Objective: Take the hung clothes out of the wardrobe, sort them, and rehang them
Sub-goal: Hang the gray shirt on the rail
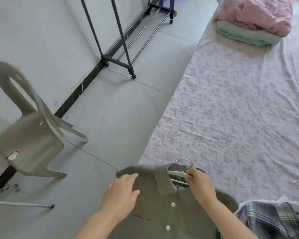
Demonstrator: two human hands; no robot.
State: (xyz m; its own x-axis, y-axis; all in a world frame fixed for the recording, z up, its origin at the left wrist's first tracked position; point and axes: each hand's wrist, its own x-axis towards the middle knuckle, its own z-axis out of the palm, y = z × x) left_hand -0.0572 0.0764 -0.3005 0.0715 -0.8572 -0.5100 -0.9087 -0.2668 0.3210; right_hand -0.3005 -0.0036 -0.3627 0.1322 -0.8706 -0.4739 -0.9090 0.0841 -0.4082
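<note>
Noted: olive shirt (162, 213) judged soft, light, limp; take by stiff hanger (177, 173); right hand (200, 183) grip pinches hanger; left hand (123, 192) flat, fingers straight, on shoulder

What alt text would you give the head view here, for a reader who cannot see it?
A person holds an olive button-up shirt at the edge of the bed: the right hand grips the white hanger in its collar, the left hand lies flat on its shoulder. A clothes rack stands by the wall.
</note>
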